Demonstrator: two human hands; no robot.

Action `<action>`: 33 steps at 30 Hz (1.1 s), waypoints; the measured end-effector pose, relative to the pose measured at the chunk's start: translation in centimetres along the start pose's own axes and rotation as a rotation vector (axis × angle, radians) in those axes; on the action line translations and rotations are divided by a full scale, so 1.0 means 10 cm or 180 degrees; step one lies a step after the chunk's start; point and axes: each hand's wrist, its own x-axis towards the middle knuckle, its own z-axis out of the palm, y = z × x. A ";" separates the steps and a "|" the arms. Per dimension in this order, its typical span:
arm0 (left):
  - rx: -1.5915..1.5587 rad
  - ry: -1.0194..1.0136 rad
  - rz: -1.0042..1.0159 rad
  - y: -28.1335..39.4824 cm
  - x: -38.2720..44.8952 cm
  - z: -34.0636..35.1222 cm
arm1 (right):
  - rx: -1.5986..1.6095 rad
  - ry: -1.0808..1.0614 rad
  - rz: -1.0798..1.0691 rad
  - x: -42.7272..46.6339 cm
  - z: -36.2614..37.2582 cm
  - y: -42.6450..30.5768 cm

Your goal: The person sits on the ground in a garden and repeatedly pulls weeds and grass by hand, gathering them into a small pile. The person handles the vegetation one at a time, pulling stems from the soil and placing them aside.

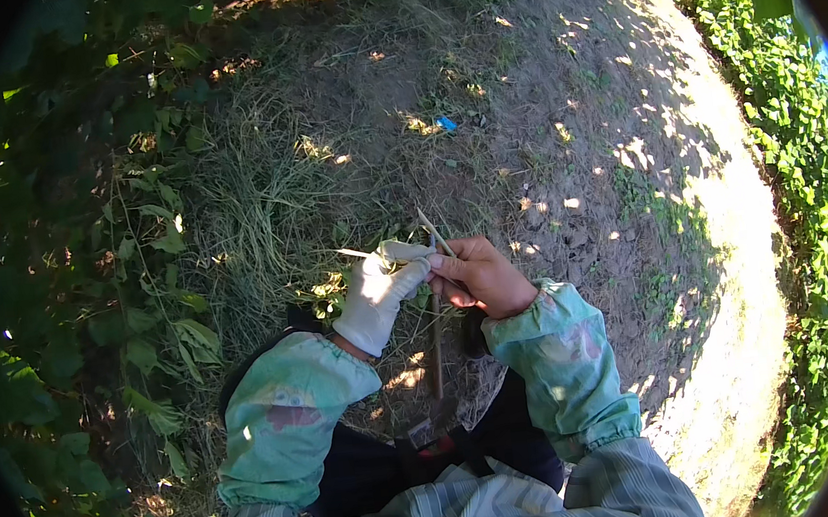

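My left hand [378, 292], in a whitish glove, pinches thumb and fingers together in front of me. A thin pale stem [352, 252] sticks out past its far side. My right hand [483, 273] is bare and grips a flat, pale, pointed strip [435, 231], perhaps a plant stem, which slants up and away from the fingers. The fingertips of both hands meet, hiding what lies between them. Whether the stem and the strip are one piece, I cannot tell. Below the hands a thin brown stick or handle [436, 350] runs down between my legs.
Leafy vines [153, 306] crowd the left side, beside a heap of cut grass [258, 191]. A small blue scrap [447, 124] lies on the bare soil [557, 117] ahead. Along the right, a sunlit strip [734, 242] borders a green leafy row [805, 168]. Leaves hang overhead.
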 end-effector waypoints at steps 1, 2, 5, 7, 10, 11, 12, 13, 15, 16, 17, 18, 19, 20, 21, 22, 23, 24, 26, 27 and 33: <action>-0.0034 0.0146 0.0027 -0.05 0.01 -0.04 | -0.0006 0.0074 -0.0054 0.01 0.04 0.01; -0.0067 0.0292 0.0054 -0.10 0.03 -0.08 | -0.0012 0.0148 -0.0107 0.02 0.09 0.01; -0.0230 0.0672 0.0195 -0.05 0.13 -0.24 | -0.0356 0.0182 -0.0263 -0.01 0.09 -0.03; -0.0822 0.0668 0.0185 0.09 0.16 -0.22 | -0.0404 0.0056 -0.0303 0.01 0.07 -0.02; -0.0418 0.0176 -0.0038 0.32 0.09 -0.12 | -0.0423 -0.0086 -0.0365 0.14 0.14 -0.01; -0.0037 -0.0175 0.0027 0.31 0.07 -0.18 | -0.0474 -0.0144 -0.0363 0.17 0.19 -0.03; -0.0072 0.0023 0.0177 0.24 0.07 -0.21 | -0.0490 -0.0186 -0.0355 0.22 0.24 -0.01; -0.0259 -0.0025 0.0089 0.23 0.10 -0.29 | -0.0504 -0.0228 -0.0366 0.27 0.28 -0.01; -0.1058 0.0611 -0.0048 0.25 0.05 -0.28 | -0.0591 -0.0160 -0.0508 0.31 0.27 0.02; -0.1729 0.0118 0.0036 0.31 0.05 -0.47 | -0.0661 -0.0045 -0.0651 0.33 0.25 0.03; -0.2136 0.0036 0.0225 0.39 0.09 -0.64 | -0.0730 0.0077 -0.0793 0.34 0.22 0.03; -0.2572 0.0002 0.0489 0.53 0.12 -0.85 | -0.0818 0.0272 -0.0939 0.31 0.12 -0.02; -0.2512 0.0417 0.0979 0.69 0.09 -1.11 | -0.0371 0.0579 -0.0831 0.26 0.05 -0.08; -0.1571 0.1721 0.1621 0.86 0.03 -1.27 | -0.0394 0.0870 -0.0928 0.18 -0.07 -0.16; -0.0603 0.2862 0.2345 1.03 0.00 -1.56 | -0.0414 0.1145 -0.1032 0.11 -0.17 -0.23; 0.0996 0.3817 0.2899 1.25 -0.13 -1.48 | -0.0392 0.1529 -0.1199 0.04 -0.24 -0.30; 0.1510 0.4274 0.3284 1.42 -0.23 -1.41 | -0.0375 0.1905 -0.1368 -0.02 -0.29 -0.34; 0.1668 0.4344 0.3231 1.48 -0.23 -1.36 | -0.0253 0.2011 -0.1565 -0.04 -0.36 -0.36; 0.2175 0.3753 0.2555 1.23 0.06 -1.39 | -0.0372 0.2359 -0.1729 -0.18 -0.52 -0.42; 0.2501 0.3116 0.1986 0.88 0.32 -1.50 | -0.0334 0.2409 -0.1632 -0.26 -0.54 -0.45; 0.5677 -0.0307 -0.0033 -1.63 1.13 -1.53 | -0.0644 0.2245 -0.1090 -0.28 -0.52 -0.50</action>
